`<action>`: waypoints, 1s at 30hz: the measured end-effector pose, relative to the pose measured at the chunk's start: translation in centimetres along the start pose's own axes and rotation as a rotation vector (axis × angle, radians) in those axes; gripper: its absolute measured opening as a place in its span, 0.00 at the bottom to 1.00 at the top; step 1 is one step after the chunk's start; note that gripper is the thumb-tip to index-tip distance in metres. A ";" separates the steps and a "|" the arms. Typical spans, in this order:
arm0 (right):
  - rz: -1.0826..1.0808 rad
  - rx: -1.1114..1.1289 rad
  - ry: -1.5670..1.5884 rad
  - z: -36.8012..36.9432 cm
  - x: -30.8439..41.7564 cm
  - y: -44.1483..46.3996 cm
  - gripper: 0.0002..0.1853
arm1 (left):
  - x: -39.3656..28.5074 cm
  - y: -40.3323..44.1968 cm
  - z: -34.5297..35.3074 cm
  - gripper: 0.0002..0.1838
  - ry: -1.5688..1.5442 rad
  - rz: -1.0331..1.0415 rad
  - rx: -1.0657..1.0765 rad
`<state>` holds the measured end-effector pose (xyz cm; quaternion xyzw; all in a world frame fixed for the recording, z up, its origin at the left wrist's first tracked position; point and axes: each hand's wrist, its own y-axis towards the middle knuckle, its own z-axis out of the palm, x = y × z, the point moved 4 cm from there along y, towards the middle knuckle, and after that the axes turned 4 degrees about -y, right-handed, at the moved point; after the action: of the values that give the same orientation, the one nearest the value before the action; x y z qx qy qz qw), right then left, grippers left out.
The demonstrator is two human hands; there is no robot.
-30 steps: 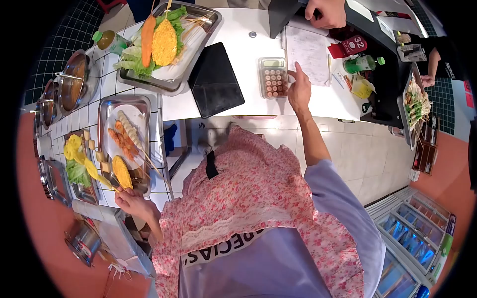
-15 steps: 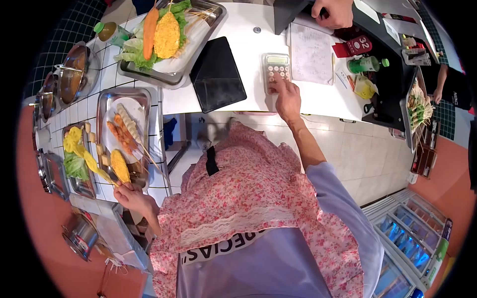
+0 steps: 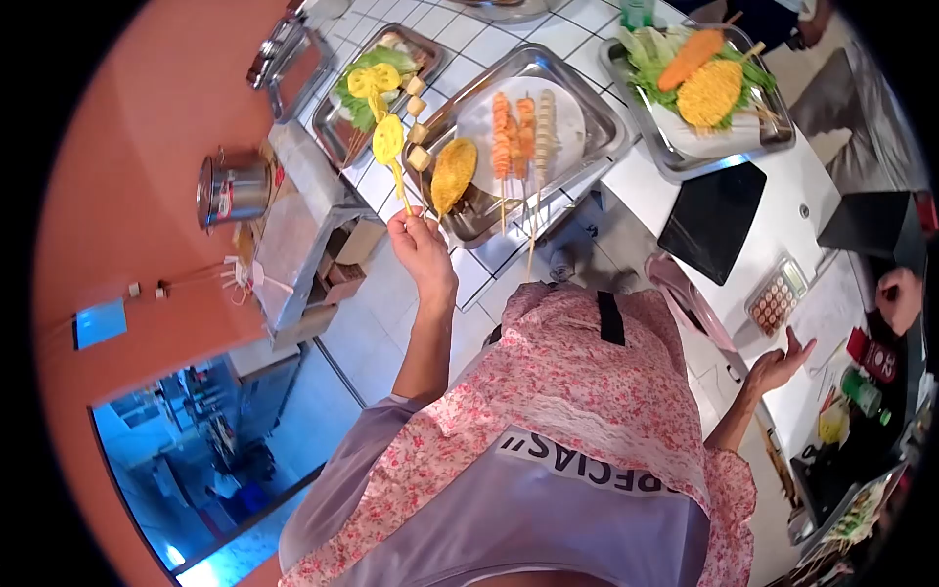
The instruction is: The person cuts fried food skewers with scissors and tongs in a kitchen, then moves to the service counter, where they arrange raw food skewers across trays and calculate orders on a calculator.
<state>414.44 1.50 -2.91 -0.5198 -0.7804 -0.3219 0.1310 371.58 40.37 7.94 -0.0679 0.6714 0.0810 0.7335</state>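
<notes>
My left hand [image 3: 423,252] is closed round the lower ends of skewers, among them one with yellow slices [image 3: 387,139] and one with pale cubes [image 3: 419,133]. These stand over the edge of a metal tray [image 3: 611,125], where an orange-yellow oval cutlet [image 3: 454,176] lies near the hand. Orange skewers [image 3: 502,137] and a pale spiral skewer [image 3: 545,137] rest on the white plate in that tray. My right hand [image 3: 780,364] is open and empty, fingers spread, just below the calculator [image 3: 776,296] at the counter edge.
A black tablet [image 3: 714,220] lies on the white counter beside a tray [image 3: 675,164] of lettuce and breaded food. A small tray [image 3: 328,122] holds lettuce. Another person's hand [image 3: 898,301] is above a paper sheet [image 3: 829,308]. A steel pot [image 3: 235,189] stands at left.
The view has swung left toward the food trays. My left hand has raised the skewers over the trays. My right hand has left the calculator keys and opened.
</notes>
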 end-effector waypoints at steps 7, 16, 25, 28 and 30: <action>-0.045 -0.057 -0.014 0.8 -0.1 -0.9 0.35 | 1.8 1.0 -2.8 0.04 0.049 -0.023 -0.057; 0.066 -0.028 0.049 1.4 -0.1 -1.7 0.38 | 3.8 1.5 -4.8 0.05 0.147 -0.029 -0.068; 0.111 -0.059 -0.170 1.2 -2.5 -3.6 0.39 | 9.8 5.1 -11.1 0.13 0.387 0.135 0.128; 0.211 -0.088 -0.146 -0.4 -0.3 -3.1 0.37 | 7.2 3.3 -6.9 0.11 0.268 0.066 -0.023; 0.250 -0.065 -0.150 -0.8 -0.6 -3.2 0.37 | 5.6 2.6 -5.1 0.09 0.197 -0.005 0.017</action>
<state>411.72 -0.20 -3.82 -0.6394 -0.7065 -0.2883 0.0945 366.60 41.99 1.91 -0.0709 0.7406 0.0661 0.6649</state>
